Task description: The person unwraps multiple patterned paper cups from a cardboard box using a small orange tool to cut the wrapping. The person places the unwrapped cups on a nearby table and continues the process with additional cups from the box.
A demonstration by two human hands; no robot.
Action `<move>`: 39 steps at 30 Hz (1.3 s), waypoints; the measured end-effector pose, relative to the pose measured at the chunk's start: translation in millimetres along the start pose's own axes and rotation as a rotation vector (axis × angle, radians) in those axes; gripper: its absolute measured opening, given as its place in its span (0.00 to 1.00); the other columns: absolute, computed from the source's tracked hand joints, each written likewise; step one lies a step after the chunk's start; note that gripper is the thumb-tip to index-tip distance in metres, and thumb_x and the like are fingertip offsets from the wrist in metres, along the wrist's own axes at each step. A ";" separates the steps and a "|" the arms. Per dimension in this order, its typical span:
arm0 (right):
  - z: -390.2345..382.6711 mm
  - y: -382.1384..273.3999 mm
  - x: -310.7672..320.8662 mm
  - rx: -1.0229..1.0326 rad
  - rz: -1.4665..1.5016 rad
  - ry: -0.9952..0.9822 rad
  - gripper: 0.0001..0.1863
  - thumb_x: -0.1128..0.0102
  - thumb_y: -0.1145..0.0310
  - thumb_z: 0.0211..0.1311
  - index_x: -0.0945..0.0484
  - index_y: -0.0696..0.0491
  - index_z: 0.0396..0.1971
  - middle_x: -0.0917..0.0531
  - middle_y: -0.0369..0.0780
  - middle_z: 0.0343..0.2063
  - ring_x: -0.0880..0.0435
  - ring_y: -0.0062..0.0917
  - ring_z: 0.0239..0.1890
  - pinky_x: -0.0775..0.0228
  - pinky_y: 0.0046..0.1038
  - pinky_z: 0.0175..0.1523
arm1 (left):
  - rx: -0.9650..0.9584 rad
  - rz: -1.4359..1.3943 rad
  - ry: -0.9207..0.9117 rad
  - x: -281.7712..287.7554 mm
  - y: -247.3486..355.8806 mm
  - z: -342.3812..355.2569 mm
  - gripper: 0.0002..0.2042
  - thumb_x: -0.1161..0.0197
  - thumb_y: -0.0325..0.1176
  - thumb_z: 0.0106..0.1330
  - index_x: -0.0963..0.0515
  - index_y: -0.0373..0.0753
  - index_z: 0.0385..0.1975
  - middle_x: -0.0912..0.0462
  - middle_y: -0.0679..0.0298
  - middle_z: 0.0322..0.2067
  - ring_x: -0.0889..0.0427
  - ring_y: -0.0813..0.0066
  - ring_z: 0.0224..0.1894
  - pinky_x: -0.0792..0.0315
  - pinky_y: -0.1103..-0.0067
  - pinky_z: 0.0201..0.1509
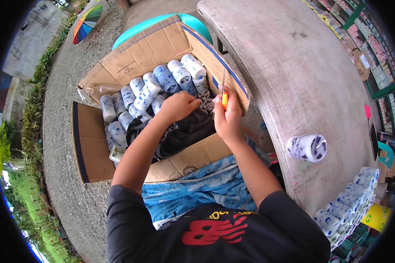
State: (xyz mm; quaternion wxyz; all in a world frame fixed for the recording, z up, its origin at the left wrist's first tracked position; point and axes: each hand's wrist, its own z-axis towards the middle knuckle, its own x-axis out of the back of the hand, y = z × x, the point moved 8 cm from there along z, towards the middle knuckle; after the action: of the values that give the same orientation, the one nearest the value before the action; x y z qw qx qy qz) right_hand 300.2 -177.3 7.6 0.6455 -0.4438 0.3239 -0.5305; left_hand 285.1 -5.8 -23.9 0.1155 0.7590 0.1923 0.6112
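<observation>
Room and edges: I find the cardboard box (202, 156) just left of the bench (289, 70), its right flap near the bench's edge; whether they touch I cannot tell. My widest open room is the bare bench top around a single purple-marked candle (303, 148). Inside the box, space is tight: white cylinders (148, 94) with blue patches crowd the rear and left, and black cloth (186, 133) bunches toward the front.

Materials: the cardboard is plain brown with dark blue edging. The cylinders look smooth and lie at mixed angles, some atop others. The bench is grey, scuffed and stained. The candle shows a pale wick at its right end. A blue patterned cloth (197, 186) lies in folds between the box and the person. More blue-patched cylinders (339, 212) stand stacked at lower right.

Hands: the right hand (228, 117) is raised by the box's right flap, its grip closed around the yellow-orange handle of a knife (224, 101), thumb along the handle, thin blade pointing away from the person. The left hand (178, 107) reaches over the box, back upward, fingers bent rightward above the black cloth; I cannot tell whether its grip holds anything.
</observation>
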 end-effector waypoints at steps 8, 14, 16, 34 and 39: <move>0.6 2.6 -0.3 0.016 -0.041 -0.006 0.16 0.50 0.73 0.66 0.32 0.65 0.50 0.22 0.53 0.43 0.19 0.41 0.44 0.27 0.32 0.49 | 0.145 0.670 -0.060 -48.9 -29.4 46.8 0.23 0.36 0.54 0.54 0.22 0.45 0.44 0.16 0.59 0.39 0.21 0.56 0.46 0.31 0.66 0.48; -0.6 -1.2 -2.9 0.006 -0.009 -0.011 0.16 0.50 0.74 0.66 0.32 0.65 0.50 0.22 0.53 0.45 0.20 0.42 0.47 0.28 0.33 0.51 | 0.047 0.135 -0.078 -55.4 -28.2 35.1 0.26 0.33 0.43 0.48 0.28 0.44 0.49 0.20 0.55 0.37 0.20 0.53 0.44 0.27 0.63 0.45; -0.9 -0.1 -1.7 0.002 -0.002 -0.007 0.16 0.50 0.74 0.65 0.32 0.65 0.50 0.22 0.53 0.45 0.20 0.42 0.47 0.28 0.33 0.51 | 0.001 0.052 0.030 -41.8 -20.8 26.0 0.30 0.31 0.39 0.46 0.30 0.44 0.53 0.22 0.54 0.40 0.21 0.52 0.45 0.27 0.63 0.47; -0.5 -15.8 3.7 0.201 -0.135 0.074 0.16 0.45 0.72 0.61 0.30 0.60 0.49 0.21 0.51 0.34 0.19 0.43 0.37 0.27 0.35 0.42 | -0.154 -0.774 0.691 73.7 -20.3 -86.3 0.39 0.29 0.23 0.54 0.45 0.37 0.65 0.26 0.57 0.48 0.21 0.71 0.47 0.25 0.76 0.49; -1.4 -13.8 0.6 0.193 -0.132 0.055 0.15 0.44 0.73 0.60 0.29 0.61 0.47 0.20 0.51 0.35 0.18 0.41 0.36 0.26 0.33 0.41 | 0.028 -1.431 0.717 57.4 -41.2 -95.7 0.24 0.47 0.43 0.69 0.38 0.36 0.61 0.22 0.57 0.46 0.22 0.73 0.40 0.26 0.78 0.41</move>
State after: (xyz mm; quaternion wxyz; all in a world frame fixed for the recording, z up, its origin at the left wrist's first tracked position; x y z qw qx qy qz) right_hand 293.6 -178.8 19.6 0.6396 -0.3852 0.2592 -0.6126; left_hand 196.0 50.4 31.6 0.4010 0.2103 0.6658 0.5930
